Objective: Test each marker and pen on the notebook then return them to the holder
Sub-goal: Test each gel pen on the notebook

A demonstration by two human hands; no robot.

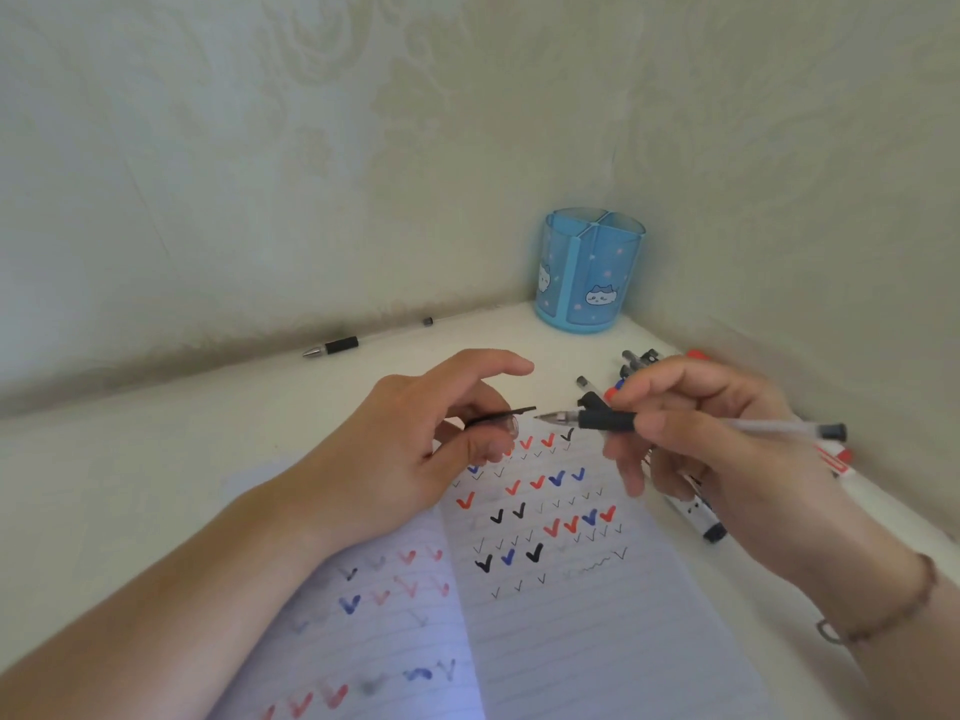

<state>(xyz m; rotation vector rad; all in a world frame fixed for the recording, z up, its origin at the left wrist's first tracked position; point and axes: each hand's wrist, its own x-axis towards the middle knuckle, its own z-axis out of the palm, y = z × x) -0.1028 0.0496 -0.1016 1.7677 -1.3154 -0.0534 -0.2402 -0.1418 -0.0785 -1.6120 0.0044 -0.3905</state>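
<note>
Notebook point(545, 589): open, nearest, tick-marked.
Right hand point(717, 433): fingers clamped on pen point(608, 420), tip bare, above page.
Left hand point(415, 433): pinches cap point(501, 417) beside tip.
Holder point(589, 272): far corner, apparently empty.
Risk: misaligned recapping could ink fingers.

Bare table point(156, 459) lies open at left, while loose pens point(641, 363) crowd the right wall near the corner holder point(589, 272).
</note>
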